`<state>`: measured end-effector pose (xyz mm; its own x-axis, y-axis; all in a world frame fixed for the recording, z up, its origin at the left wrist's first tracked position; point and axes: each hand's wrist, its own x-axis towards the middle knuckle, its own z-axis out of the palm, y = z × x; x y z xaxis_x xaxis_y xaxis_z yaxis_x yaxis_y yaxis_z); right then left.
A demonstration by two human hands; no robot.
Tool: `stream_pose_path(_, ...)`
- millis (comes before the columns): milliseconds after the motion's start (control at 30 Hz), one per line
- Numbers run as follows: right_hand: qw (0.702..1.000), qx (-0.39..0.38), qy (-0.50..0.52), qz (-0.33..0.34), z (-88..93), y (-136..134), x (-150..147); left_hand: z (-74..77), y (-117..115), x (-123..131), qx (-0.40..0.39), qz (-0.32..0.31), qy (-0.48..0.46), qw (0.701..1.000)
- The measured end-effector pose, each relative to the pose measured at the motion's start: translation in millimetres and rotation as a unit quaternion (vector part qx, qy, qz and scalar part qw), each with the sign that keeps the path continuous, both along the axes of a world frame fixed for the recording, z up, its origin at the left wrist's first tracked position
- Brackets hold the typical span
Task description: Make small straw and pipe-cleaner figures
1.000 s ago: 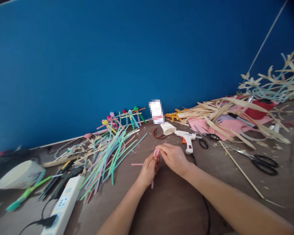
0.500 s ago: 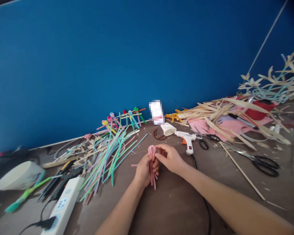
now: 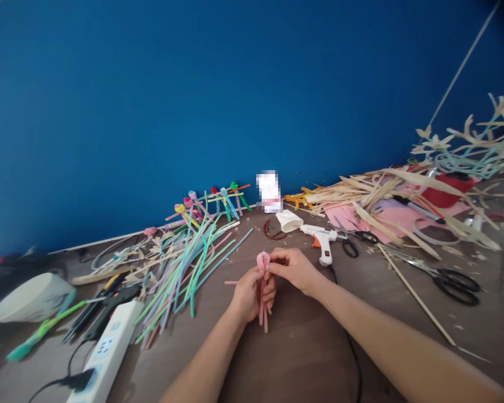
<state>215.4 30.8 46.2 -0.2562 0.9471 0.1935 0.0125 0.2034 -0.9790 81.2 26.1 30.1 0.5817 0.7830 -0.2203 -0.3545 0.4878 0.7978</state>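
Observation:
Pink pipe cleaners [image 3: 263,261], looped at the top into a bud-like shape, stand upright over the dark table. My left hand [image 3: 248,294] is closed around their stems, whose ends hang below the fist. At the bud's right side my right hand [image 3: 293,270] pinches a loop between thumb and fingers. A single pink pipe cleaner [image 3: 231,282] sticks out to the left of my left hand; whether it belongs to the bunch is hidden. Left of the hands lies a pile of pastel pipe cleaners [image 3: 189,263].
A white glue gun [image 3: 324,240] with a black cord lies right of centre, near black-handled scissors [image 3: 457,285]. Dried strips [image 3: 361,193] and pink sheets cover the right. A power strip [image 3: 109,347] and white bowl [image 3: 29,296] are at left. Behind rises a blue wall [image 3: 252,84].
My right fingers have moved in slightly and lower onto the pink loops. The bud has shifted a little to the right, still in my left hand.

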Motion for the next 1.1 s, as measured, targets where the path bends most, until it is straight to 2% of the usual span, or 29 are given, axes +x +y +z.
stream_pose_path(200, 0.999, -0.030, 0.021, 0.031, 3.1, -1.3, 0.9, -1.1, 1.6, -4.4, -0.020, -0.088, -0.031, 0.995)
stream_pose_path(467, 0.994, 0.000, -0.015, 0.107, 7.8, -1.9, 7.0, -3.7, 3.2, -9.8, -0.039, -0.164, -0.068, 0.983)
stream_pose_path(667, 0.976, -0.083, 0.031, 0.200, 14.2, -6.9, 7.5, -2.4, 3.0, -15.8, -0.055, -0.251, -0.050, 0.965)
stream_pose_path(767, 0.981, -0.087, 0.040, 0.169, 12.6, -6.2, 6.0, -1.9, 3.9, -14.2, -0.054, -0.233, -0.052, 0.970)
stream_pose_path(867, 0.991, -0.061, 0.024, 0.114, 7.8, -3.0, 5.2, -1.1, 5.3, -9.9, -0.050, -0.184, -0.039, 0.981)
stream_pose_path(967, 0.998, -0.020, -0.024, 0.058, 2.3, 0.6, 5.1, 0.2, 5.3, -4.8, -0.019, -0.114, -0.006, 0.993)
stream_pose_path(1100, 0.997, 0.023, -0.079, -0.009, -3.5, 4.1, 5.5, -0.9, 3.6, 1.3, 0.078, 0.000, 0.058, 0.995)
